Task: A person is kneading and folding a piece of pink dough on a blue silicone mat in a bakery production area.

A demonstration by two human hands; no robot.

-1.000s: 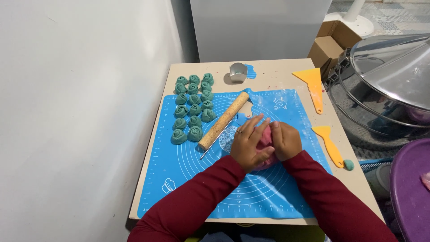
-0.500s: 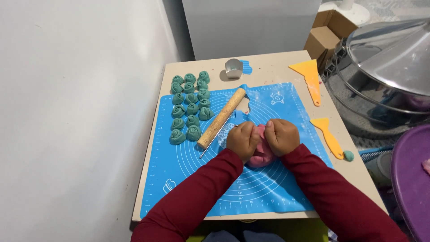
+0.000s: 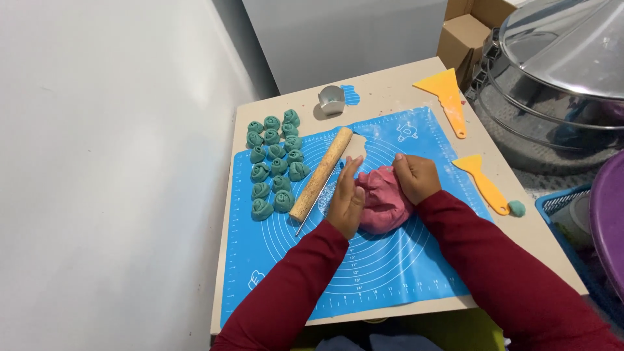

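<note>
A lump of pink dough (image 3: 383, 203) lies in the middle of a blue silicone mat (image 3: 383, 273). My left hand (image 3: 346, 198) presses flat against the dough's left side, fingers pointing away from me. My right hand (image 3: 416, 177) curls over the dough's upper right part. Both arms wear dark red sleeves. A wooden rolling pin (image 3: 322, 173) lies diagonally just left of my left hand, with a thin metal stick (image 3: 311, 211) beside it.
Several green dough rosettes (image 3: 273, 162) sit in rows at the mat's left edge. A small metal cutter (image 3: 331, 99), two orange scrapers (image 3: 448, 97) (image 3: 484, 184) and a green dough bit (image 3: 517, 208) lie on the table. A large steel lid (image 3: 559, 58) stands at the right.
My hands shifted on the pink dough: the left now lies flat along its left side and the right grips its top. The dough looks more folded.
</note>
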